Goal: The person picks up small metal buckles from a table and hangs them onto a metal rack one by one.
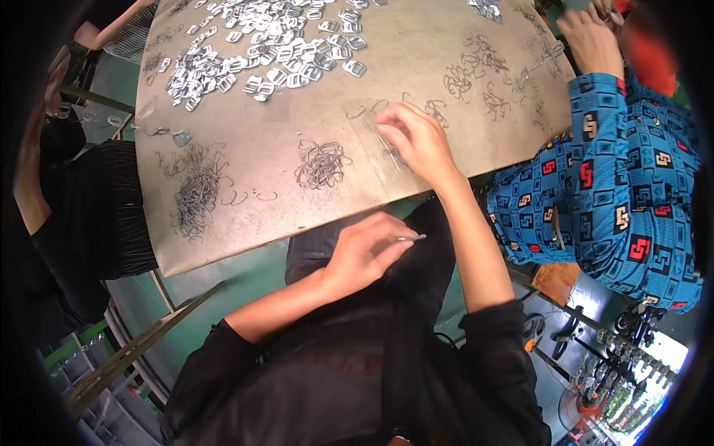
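In front of my body, just off the table's near edge, my left hand [363,249] pinches a small silvery metal piece [411,238] between thumb and fingertips. It shows almost edge-on, so its kind is unclear. My right hand [418,141] reaches over the table with fingers curled in; whatever they may hold is hidden. Beside and under that hand lies a clear plastic sheet or bag [378,160]. Thin curved wire pieces [436,114] are scattered just beyond it. A small heap of dark wire hooks [321,165] lies to its left.
A large pile of silvery metal buckles [260,48] covers the table's far left. Another wire heap [197,195] sits near the left corner, and more wires [483,67] at right. A person in a blue patterned shirt [595,171] works at right; another person's dark clothing [97,201] is at left.
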